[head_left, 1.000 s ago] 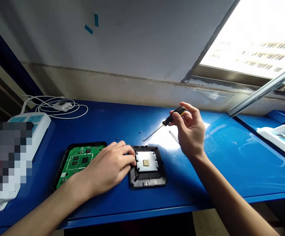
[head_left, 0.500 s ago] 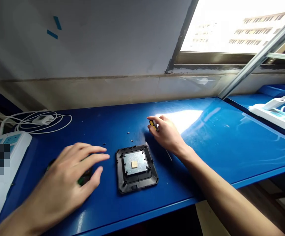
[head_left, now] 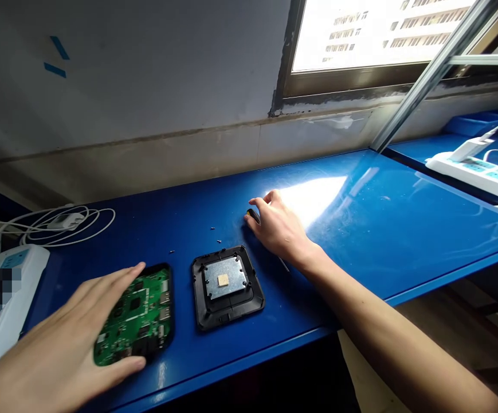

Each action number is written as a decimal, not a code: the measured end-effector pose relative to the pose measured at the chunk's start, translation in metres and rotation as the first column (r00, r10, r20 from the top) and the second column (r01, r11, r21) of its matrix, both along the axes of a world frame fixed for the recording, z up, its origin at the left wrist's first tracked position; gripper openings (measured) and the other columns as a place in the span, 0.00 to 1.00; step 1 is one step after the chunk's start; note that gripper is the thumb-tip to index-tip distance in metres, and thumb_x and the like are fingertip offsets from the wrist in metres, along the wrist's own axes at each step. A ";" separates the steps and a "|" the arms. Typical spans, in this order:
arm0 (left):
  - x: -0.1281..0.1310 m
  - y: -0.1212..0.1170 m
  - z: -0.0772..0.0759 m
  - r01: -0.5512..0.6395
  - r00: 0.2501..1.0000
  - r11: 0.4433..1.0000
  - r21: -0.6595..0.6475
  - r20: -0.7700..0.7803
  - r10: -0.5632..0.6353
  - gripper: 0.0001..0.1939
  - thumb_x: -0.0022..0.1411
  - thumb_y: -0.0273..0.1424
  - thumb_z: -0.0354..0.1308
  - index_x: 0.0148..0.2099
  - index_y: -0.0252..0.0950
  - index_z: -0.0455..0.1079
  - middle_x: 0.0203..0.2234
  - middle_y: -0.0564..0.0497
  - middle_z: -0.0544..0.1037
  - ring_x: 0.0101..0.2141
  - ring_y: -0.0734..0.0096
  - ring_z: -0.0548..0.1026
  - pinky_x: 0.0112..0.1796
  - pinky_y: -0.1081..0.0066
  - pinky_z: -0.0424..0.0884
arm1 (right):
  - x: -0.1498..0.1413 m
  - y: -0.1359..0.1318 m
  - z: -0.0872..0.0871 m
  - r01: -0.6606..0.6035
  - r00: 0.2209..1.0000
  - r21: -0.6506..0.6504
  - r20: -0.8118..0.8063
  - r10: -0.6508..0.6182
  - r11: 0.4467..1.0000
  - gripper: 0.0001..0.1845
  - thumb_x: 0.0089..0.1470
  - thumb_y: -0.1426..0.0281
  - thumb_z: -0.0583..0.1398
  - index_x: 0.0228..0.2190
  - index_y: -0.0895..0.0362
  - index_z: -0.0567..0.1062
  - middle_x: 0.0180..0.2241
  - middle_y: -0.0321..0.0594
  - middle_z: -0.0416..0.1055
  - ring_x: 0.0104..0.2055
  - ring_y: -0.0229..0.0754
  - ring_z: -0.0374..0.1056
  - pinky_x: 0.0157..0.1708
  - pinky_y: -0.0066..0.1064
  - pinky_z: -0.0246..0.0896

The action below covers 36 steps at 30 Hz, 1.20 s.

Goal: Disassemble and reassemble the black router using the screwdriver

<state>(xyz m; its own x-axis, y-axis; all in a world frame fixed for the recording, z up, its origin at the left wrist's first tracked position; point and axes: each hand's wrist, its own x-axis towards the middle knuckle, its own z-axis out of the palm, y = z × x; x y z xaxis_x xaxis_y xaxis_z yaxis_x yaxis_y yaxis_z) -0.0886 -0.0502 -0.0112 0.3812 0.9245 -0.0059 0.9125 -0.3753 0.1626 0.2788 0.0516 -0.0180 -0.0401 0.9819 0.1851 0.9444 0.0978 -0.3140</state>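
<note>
My left hand [head_left: 55, 338] is over the left part of a green circuit board [head_left: 145, 304] in a black case half. Its fingers and thumb are spread around the board, without a visible grip. To the right lies a square black cover [head_left: 229, 316], inner side up, bearing a metal plate [head_left: 231, 269] with a small beige pad [head_left: 223, 280]. Beyond the cover's right side, my right hand [head_left: 281, 226] has thumb and fingers around the black and yellow handle of a screwdriver [head_left: 254, 215]. The shaft points toward the front edge, partly hidden by the hand.
Several small screws [head_left: 219, 241] lie behind the cover. At the left are a white power strip [head_left: 29, 275] and a coiled white cable [head_left: 102, 234]. Another power strip [head_left: 485, 171] is at the right, past a metal post [head_left: 420, 86]. Sunlight brightens the blue tabletop [head_left: 360, 258].
My left hand has moved left and nearer to me, uncovering much of the circuit board. My right hand stays at the screwdriver. The whole view has shifted slightly.
</note>
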 end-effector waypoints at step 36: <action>0.066 0.005 -0.040 0.072 0.929 0.997 -0.012 0.365 -0.062 0.68 0.50 0.48 0.76 0.78 0.51 0.31 0.72 0.40 0.58 0.69 0.37 0.61 0.63 0.37 0.67 | -0.025 -0.066 0.048 -0.622 0.688 -0.353 0.180 0.703 0.699 0.27 0.50 0.65 0.73 0.49 0.61 0.76 0.53 0.52 0.69 0.49 0.56 0.71 0.50 0.55 0.76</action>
